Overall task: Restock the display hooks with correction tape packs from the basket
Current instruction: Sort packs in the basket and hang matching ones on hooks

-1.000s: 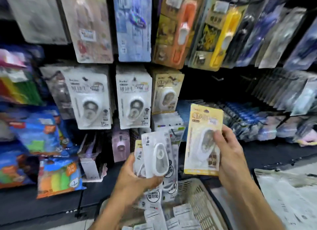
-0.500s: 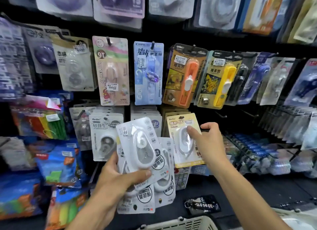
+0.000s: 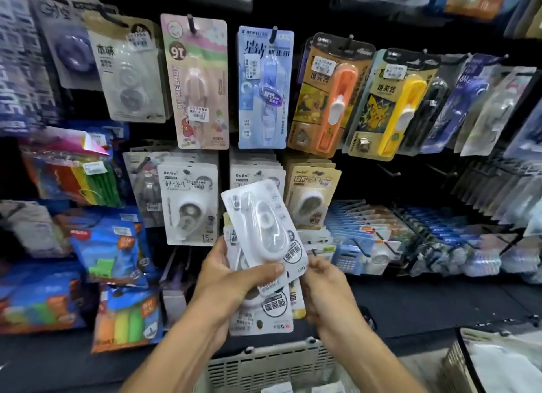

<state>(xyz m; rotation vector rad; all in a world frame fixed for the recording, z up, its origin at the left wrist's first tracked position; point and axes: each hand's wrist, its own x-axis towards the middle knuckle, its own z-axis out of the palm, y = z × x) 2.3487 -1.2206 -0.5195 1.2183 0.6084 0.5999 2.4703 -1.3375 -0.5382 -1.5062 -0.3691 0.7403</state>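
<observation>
Dark pegboard wall (image 3: 366, 187) fills the view, hung on hooks with rows of carded stationery. Half a second ago the right hand was up at the yellow-carded correction tape pack (image 3: 312, 193), pressing it onto its hook; that pack now hangs by itself in the middle row and the right hand (image 3: 328, 290) has dropped back to the fan of packs. Its fingers curl at the lower right edge of the white correction tape pack (image 3: 264, 225), which sits on top of the fan and is tilted left; whether they truly pinch it I cannot tell. The left hand (image 3: 231, 281) grips the fan of packs (image 3: 269, 304) from the left, thumb laid across the front of the top card. The fan has shifted right and a little higher in the view than before.

Readable print: "BoBo" heads the white card (image 3: 187, 205) left of the fan, with "15m" at its lower corner. On the upper row, the pink card (image 3: 199, 82) reads "MY MELODY" down its side. Beside it hangs a blue card (image 3: 264, 87), its print too blurred to read. Further right hang an orange clip pusher pack (image 3: 328, 96) and a yellow clip pusher pack (image 3: 387, 105), the latter with a Pikachu picture.

Pale slatted basket (image 3: 272, 366) sits at the bottom edge of the view, under the forearms.
</observation>
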